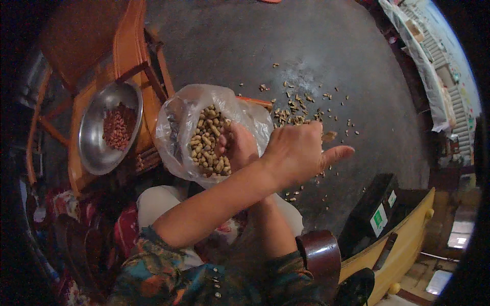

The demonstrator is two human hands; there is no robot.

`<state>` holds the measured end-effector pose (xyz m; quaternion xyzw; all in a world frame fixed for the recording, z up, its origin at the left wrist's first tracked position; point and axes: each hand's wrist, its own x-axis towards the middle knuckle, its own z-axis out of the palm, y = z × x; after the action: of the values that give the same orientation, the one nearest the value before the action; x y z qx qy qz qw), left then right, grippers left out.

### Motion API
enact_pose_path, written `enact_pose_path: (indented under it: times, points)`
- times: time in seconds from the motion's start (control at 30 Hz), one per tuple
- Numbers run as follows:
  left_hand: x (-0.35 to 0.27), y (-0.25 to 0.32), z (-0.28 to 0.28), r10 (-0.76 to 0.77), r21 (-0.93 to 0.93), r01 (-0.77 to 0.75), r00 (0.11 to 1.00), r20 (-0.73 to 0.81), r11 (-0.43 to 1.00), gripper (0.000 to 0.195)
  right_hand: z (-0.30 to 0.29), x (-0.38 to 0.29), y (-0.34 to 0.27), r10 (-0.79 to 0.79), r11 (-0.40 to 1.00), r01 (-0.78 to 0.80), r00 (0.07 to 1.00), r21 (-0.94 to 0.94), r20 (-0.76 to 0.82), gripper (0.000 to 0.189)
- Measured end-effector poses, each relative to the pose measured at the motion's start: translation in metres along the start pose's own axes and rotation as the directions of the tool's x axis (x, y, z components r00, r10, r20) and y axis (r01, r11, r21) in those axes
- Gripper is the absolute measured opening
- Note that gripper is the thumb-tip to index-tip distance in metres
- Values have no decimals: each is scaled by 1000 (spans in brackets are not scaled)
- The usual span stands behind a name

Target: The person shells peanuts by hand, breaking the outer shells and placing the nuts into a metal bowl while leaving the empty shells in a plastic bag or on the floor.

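Note:
A translucent plastic bag [172, 114] full of unshelled peanuts [206, 141] stands open before my knees. My right hand [242, 147] reaches into its mouth, with curled fingers against the peanuts; whether it grips any is unclear. Crossing over my right forearm, my left arm stretches past the bag. My left hand [296, 153] hovers above the floor, back upward and thumb stuck out to the right. Its other fingers point down and are mostly hidden. A brown shell-like piece [329, 135] shows beside them. Broken peanut shells [294, 109] lie scattered on the floor below.
A steel bowl [90, 141] holding shelled reddish peanuts [118, 130] rests on a wooden chair [130, 42] at left. Dark floor [229, 42] stretches ahead. At lower right are a black box [367, 214] with labels and a yellow wooden panel [402, 237]. A plastic-covered surface [425, 69] stands far right.

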<state>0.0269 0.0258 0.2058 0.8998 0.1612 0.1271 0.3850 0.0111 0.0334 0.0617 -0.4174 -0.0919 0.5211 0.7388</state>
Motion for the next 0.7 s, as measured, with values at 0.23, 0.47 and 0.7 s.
enact_pose_path:
  times: [0.23,0.47,0.7]
  points:
    - [-61,-68,-137,65,355,139,860,-507,925,28,-24,14,7,-107,993,101,990,-60,-92,30]
    - [-151,-290,-258,-229,554,682,705,-671,477,19,-2,11,-2,-124,984,123,992,-132,-3,30]
    - [-137,-236,-174,-9,568,375,840,-542,733,37,-23,15,-11,-235,957,217,969,-191,-75,27]
